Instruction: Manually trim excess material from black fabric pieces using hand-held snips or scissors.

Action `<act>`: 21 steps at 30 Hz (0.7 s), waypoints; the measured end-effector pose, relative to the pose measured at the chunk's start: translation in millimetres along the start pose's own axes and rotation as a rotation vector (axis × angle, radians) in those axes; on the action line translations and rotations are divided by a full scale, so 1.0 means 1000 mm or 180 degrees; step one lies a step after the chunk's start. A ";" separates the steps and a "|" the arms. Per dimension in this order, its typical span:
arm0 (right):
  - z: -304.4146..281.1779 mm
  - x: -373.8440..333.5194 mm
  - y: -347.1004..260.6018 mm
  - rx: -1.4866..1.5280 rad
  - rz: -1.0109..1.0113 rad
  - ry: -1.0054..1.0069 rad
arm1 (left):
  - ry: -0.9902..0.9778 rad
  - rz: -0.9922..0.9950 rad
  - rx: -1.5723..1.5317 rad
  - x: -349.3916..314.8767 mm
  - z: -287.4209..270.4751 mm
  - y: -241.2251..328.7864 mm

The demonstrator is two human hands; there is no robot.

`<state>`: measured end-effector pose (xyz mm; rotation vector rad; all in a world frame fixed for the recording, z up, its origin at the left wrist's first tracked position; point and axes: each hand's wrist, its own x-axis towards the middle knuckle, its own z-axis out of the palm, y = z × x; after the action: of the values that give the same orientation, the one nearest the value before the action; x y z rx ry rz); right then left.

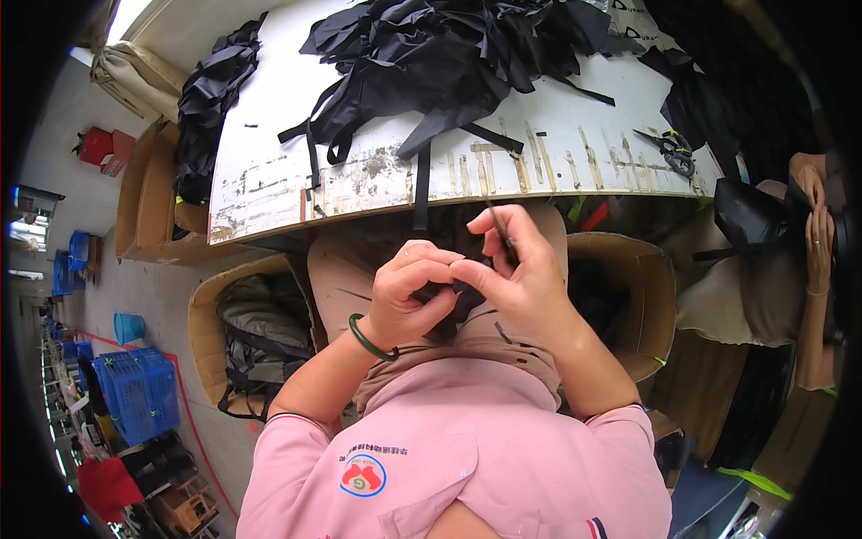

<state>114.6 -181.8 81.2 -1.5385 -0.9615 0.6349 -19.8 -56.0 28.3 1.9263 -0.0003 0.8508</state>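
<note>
In the head view, the left hand (406, 286) has its fingers curled and pinched on a black fabric piece (467, 304), which sits between both hands above the person's lap. A green bangle (370, 340) rings the left wrist. The right hand (528, 280) grips a slim dark tool (501, 229), its thumb meeting the left fingertips at the fabric; the tool's exact kind cannot be told. Beyond lies a white worktable (269, 162) bearing a heap of black fabric pieces (422, 76) and, toward the right, black-handled scissors (679, 158). A cardboard box (205, 328) at the left holds a grey bag (262, 316); a co-worker's hand (818, 247) shows at far right.
</note>
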 end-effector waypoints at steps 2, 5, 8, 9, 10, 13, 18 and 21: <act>0.007 0.000 0.002 -0.0621 -0.0478 -0.0075 | 0.0229 -0.0055 -0.0050 -0.005 0.004 -0.004; -0.001 -0.003 0.012 -0.0576 -0.0444 0.0125 | 0.0576 -0.0241 -0.0235 -0.005 0.004 -0.006; -0.003 -0.017 0.021 -0.0037 -0.0054 -0.0228 | 0.1090 -0.0476 -0.0719 -0.008 0.006 -0.007; -0.002 -0.023 0.024 0.0468 0.0378 -0.0569 | 0.1087 -0.0477 -0.0720 -0.008 0.006 -0.006; 0.003 -0.027 0.026 0.0863 0.0698 -0.0732 | 0.1147 -0.0493 -0.0718 -0.008 0.007 -0.005; 0.009 -0.032 0.022 0.1536 0.1439 -0.0946 | 0.1078 -0.0430 -0.0665 -0.013 0.004 -0.008; 0.018 -0.033 0.021 0.1355 0.1317 -0.0743 | 0.1145 -0.0390 -0.0658 -0.011 0.009 -0.006; 0.022 -0.031 0.026 0.0779 0.0833 -0.0575 | 0.1027 -0.0336 -0.0446 -0.013 0.009 -0.006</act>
<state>86.8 -196.3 47.7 -1.4145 -0.7869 1.0532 -22.4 -64.7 14.3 1.6276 0.2276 1.0524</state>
